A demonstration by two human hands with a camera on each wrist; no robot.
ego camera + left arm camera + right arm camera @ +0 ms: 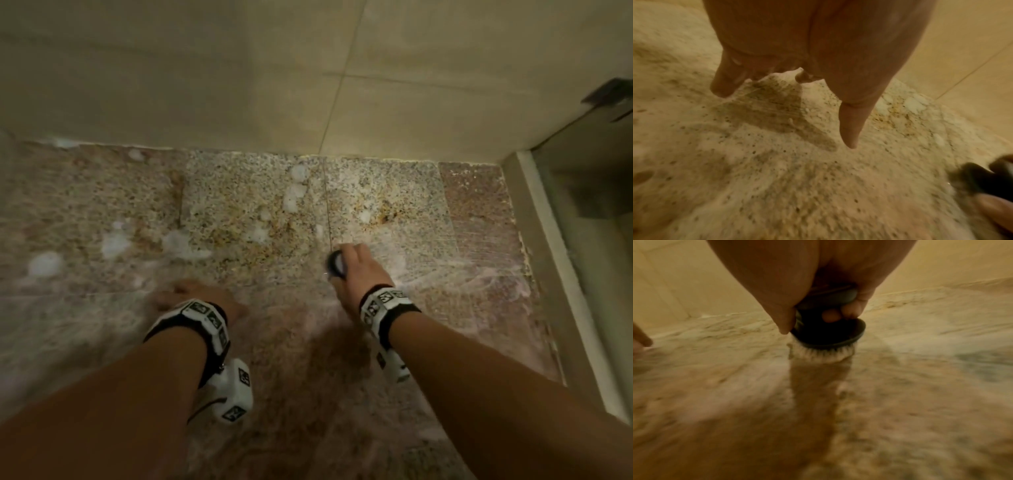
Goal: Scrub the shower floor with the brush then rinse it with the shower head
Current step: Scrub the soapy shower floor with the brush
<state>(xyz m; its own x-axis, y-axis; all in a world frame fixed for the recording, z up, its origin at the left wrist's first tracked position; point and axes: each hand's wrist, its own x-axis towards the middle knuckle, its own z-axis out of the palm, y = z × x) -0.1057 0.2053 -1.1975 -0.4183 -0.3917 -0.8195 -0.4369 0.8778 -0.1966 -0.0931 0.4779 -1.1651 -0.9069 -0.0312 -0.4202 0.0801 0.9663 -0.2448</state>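
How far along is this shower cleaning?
Partway through scrubbing. Soap is already spread: foam dots the shower floor. In hand: the right hand grips the brush, bristles on the stone; the left hand rests on the floor. Left: rinsing; no shower head is in view.

Shower floor (239, 205): speckled granite, grey-and-ochre at centre, reddish-brown slab at far right, dotted with white foam patches (46, 263). Brush (828, 335): black body, white bristles. Wall tiles (171, 68): plain beige. Wristbands (205, 318): white with black square markers.
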